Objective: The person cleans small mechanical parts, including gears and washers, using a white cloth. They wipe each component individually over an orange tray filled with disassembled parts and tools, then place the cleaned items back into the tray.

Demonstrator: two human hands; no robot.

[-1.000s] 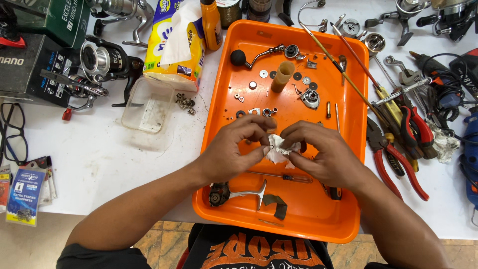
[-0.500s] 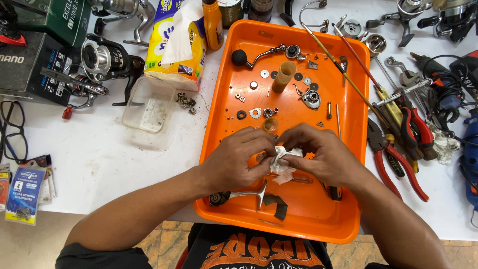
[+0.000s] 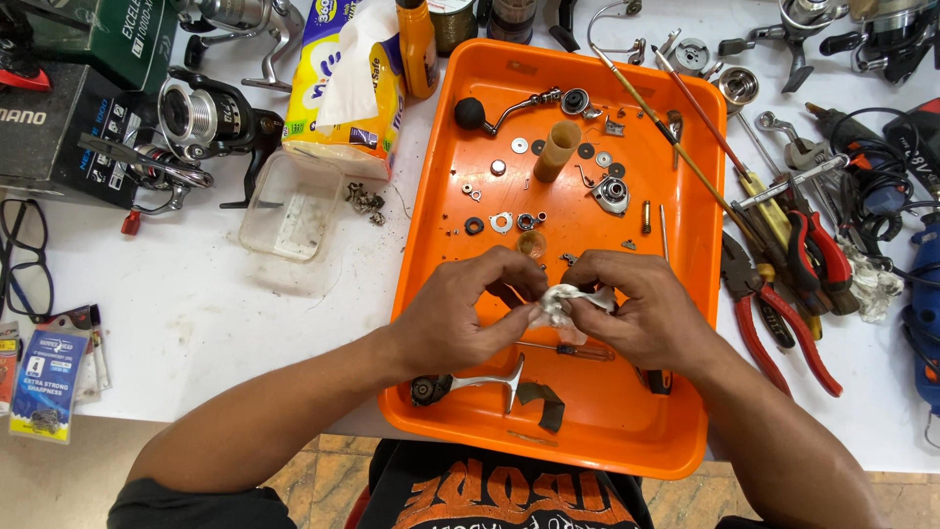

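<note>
Over the near half of the orange tray (image 3: 446, 176), left hand (image 3: 460, 318) and right hand (image 3: 641, 313), fingers of both closed on a crumpled white tissue (image 3: 563, 302), small screwdriver (image 3: 568, 349) just below it.

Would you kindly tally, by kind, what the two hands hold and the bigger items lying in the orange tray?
Crumpled white tissue wad, pinched by left hand and right hand: 1
Black-knobbed metal crank handle: 1
Tan plastic tube: 1
Thin screwdriver: 1
Total: 4

Red pliers (image 3: 783, 318) right of tray; tissue pack (image 3: 352, 93), eyeglasses (image 3: 24, 260) left.
</note>
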